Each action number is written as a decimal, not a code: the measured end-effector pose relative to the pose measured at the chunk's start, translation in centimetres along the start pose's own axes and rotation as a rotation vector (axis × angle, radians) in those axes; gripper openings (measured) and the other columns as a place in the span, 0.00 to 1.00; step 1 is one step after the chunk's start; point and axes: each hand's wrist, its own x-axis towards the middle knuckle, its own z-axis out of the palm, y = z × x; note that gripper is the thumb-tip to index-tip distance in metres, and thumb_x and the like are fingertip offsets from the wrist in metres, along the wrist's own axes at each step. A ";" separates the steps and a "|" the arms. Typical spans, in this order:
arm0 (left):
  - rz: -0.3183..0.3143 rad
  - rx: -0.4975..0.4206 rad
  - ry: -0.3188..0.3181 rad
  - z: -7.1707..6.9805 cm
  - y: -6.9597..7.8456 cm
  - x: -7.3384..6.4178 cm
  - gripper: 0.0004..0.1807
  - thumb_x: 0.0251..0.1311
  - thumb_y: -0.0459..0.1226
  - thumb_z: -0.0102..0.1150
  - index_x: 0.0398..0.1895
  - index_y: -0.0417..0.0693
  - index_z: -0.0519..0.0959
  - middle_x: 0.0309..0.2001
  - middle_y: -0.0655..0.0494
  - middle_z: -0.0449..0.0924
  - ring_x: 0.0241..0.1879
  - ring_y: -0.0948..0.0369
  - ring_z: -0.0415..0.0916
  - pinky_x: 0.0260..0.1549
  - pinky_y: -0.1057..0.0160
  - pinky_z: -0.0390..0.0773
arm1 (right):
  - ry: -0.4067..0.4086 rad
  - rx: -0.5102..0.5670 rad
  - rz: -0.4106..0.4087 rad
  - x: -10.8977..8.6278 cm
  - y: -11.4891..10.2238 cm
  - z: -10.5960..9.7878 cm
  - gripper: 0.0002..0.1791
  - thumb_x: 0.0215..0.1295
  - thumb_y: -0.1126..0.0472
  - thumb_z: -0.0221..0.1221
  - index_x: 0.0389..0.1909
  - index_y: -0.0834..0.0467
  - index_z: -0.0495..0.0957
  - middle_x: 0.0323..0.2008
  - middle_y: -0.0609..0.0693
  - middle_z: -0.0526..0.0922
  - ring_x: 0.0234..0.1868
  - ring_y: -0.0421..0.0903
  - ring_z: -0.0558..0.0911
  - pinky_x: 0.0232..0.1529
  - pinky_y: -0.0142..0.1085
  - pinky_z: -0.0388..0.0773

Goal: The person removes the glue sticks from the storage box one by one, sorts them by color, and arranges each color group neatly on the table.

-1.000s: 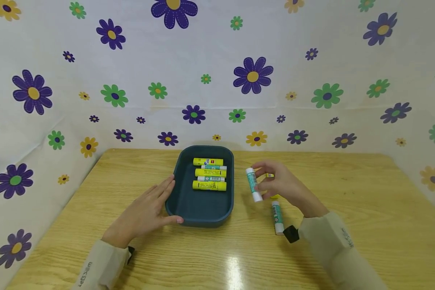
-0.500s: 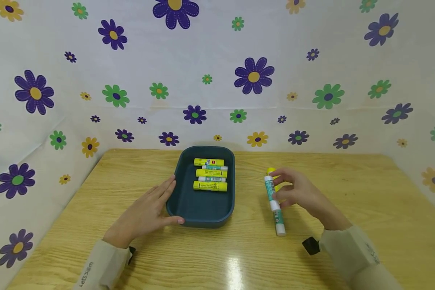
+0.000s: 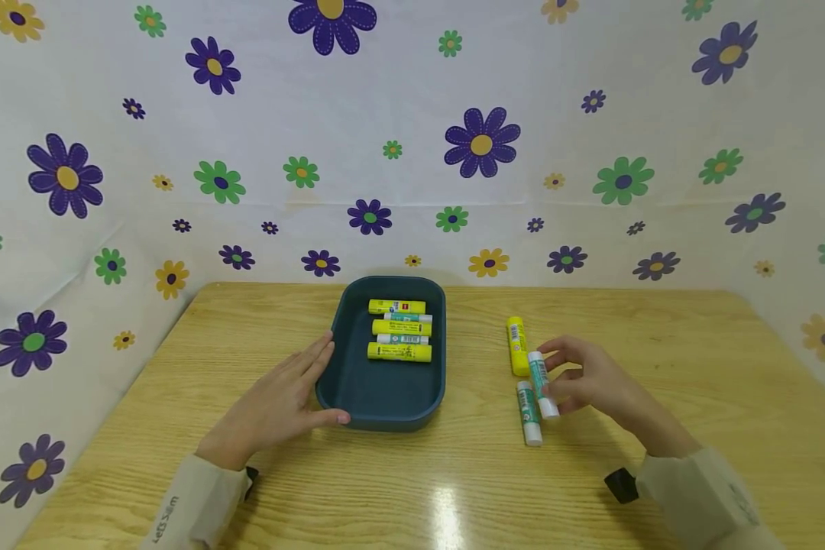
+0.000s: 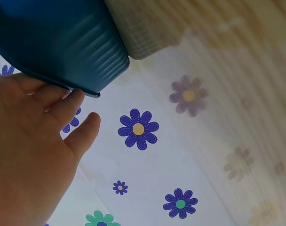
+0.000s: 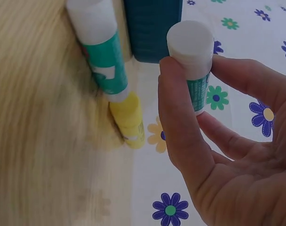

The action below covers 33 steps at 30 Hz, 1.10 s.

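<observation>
Between the thumb and fingers of my right hand (image 3: 587,380) is a white and teal glue stick (image 3: 542,384), also visible as the near glue stick (image 5: 195,66) in the right wrist view. Just left of it, another white and teal glue stick (image 3: 528,414) lies on the table. Beyond that lies a yellow glue stick (image 3: 517,345). My left hand (image 3: 275,405) rests against the left side of a dark blue tray (image 3: 378,416), fingers extended along its rim; the left wrist view shows the fingertips at the tray's edge. Several yellow and teal glue sticks (image 3: 400,328) lie crosswise inside the tray.
A wooden table (image 3: 357,489) carries everything. Behind it hangs a white cloth (image 3: 412,183) printed with purple, green and yellow flowers, which also runs along both sides.
My right hand has moved right and toward me, away from the tray, with the glue stick still in its fingers. The yellow glue stick has come into full view. My left hand stays put.
</observation>
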 end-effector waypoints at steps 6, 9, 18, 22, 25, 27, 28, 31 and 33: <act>-0.006 0.004 -0.008 0.0 -0.1 0.1 0.61 0.60 0.73 0.49 0.77 0.30 0.55 0.79 0.39 0.49 0.75 0.42 0.54 0.69 0.40 0.61 | 0.006 -0.030 0.029 -0.7 0.9 -0.1 0.34 0.59 0.72 0.64 0.66 0.74 0.63 0.53 0.67 0.73 0.38 0.51 0.82 0.34 0.44 0.87; 0.000 0.005 -0.011 0.0 -0.1 0.1 0.61 0.61 0.73 0.49 0.77 0.29 0.55 0.79 0.38 0.49 0.75 0.43 0.54 0.69 0.40 0.62 | 0.002 -0.043 0.031 -0.8 1.3 0.1 0.34 0.58 0.73 0.64 0.64 0.74 0.63 0.51 0.67 0.72 0.37 0.51 0.81 0.33 0.45 0.87; 0.000 -0.005 -0.012 0.0 -0.1 0.1 0.61 0.61 0.72 0.50 0.77 0.29 0.54 0.79 0.38 0.49 0.76 0.43 0.53 0.69 0.40 0.61 | -0.015 -0.076 0.061 -1.1 2.2 0.2 0.31 0.61 0.74 0.64 0.63 0.75 0.62 0.49 0.65 0.73 0.37 0.50 0.80 0.33 0.46 0.87; -0.001 -0.001 -0.012 -0.1 -0.1 0.1 0.61 0.61 0.73 0.50 0.77 0.29 0.55 0.79 0.38 0.49 0.76 0.43 0.54 0.69 0.40 0.61 | -0.009 -0.088 0.084 -1.1 2.3 0.4 0.31 0.61 0.74 0.64 0.63 0.75 0.63 0.48 0.64 0.73 0.36 0.49 0.79 0.33 0.45 0.87; 0.006 0.004 -0.007 -0.1 0.0 0.0 0.61 0.61 0.73 0.49 0.77 0.29 0.55 0.79 0.38 0.49 0.76 0.43 0.54 0.69 0.40 0.62 | -0.008 -0.091 0.089 -1.1 2.4 0.5 0.31 0.60 0.74 0.65 0.62 0.75 0.63 0.47 0.63 0.73 0.35 0.49 0.79 0.32 0.44 0.87; 0.007 0.007 -0.007 -0.2 0.0 0.0 0.61 0.61 0.73 0.49 0.77 0.29 0.55 0.79 0.38 0.49 0.76 0.43 0.54 0.69 0.40 0.62 | -0.007 -0.097 0.089 -1.1 2.4 0.6 0.31 0.60 0.74 0.65 0.62 0.75 0.63 0.46 0.63 0.73 0.35 0.49 0.78 0.31 0.44 0.87; 0.007 0.009 -0.007 -0.2 0.0 0.0 0.61 0.61 0.73 0.49 0.77 0.29 0.55 0.79 0.38 0.49 0.76 0.43 0.54 0.69 0.40 0.62 | -0.002 -0.103 0.089 -1.0 2.4 0.7 0.31 0.60 0.74 0.65 0.62 0.75 0.63 0.46 0.63 0.73 0.35 0.49 0.79 0.31 0.44 0.87; 0.005 0.010 -0.009 -0.2 0.0 0.0 0.61 0.61 0.73 0.49 0.77 0.29 0.55 0.79 0.38 0.49 0.75 0.43 0.54 0.69 0.40 0.62 | 0.007 -0.127 0.090 -1.0 2.3 0.9 0.31 0.59 0.75 0.65 0.61 0.75 0.64 0.46 0.63 0.74 0.35 0.49 0.79 0.31 0.44 0.87; 0.003 0.008 -0.012 -0.2 0.1 0.1 0.61 0.61 0.72 0.49 0.77 0.29 0.55 0.79 0.38 0.49 0.76 0.43 0.54 0.69 0.40 0.61 | 0.014 -0.146 0.096 -0.9 2.2 1.0 0.31 0.59 0.75 0.65 0.61 0.75 0.64 0.46 0.63 0.74 0.35 0.49 0.80 0.31 0.44 0.87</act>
